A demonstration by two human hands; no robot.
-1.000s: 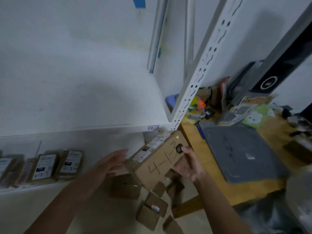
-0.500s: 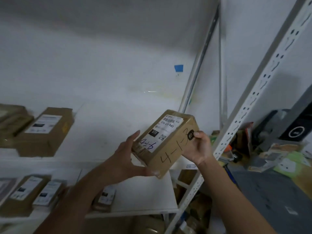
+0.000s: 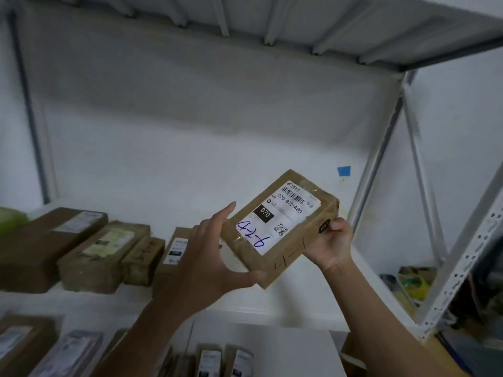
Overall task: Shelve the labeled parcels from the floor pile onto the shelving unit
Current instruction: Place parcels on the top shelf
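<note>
While both hands hold it up in the middle of the frame, the box (image 3: 280, 227) tilts with its white label (image 3: 277, 217) facing the camera. The left hand (image 3: 209, 263) wraps the box's lower left corner, thumb under the bottom edge and fingers up its side. The right hand (image 3: 330, 244) grips the box's right end. Blue writing sits on the label, beside a black patch that says 070. Along the bottom of the frame, more parcels (image 3: 217, 360) lie on a lower shelf (image 3: 294, 349). Farther back, at the left, brown parcels (image 3: 103, 253) sit in a row on the middle shelf (image 3: 299, 295). A blue tape bit (image 3: 344, 171) sticks on the back wall, right of the box.
</note>
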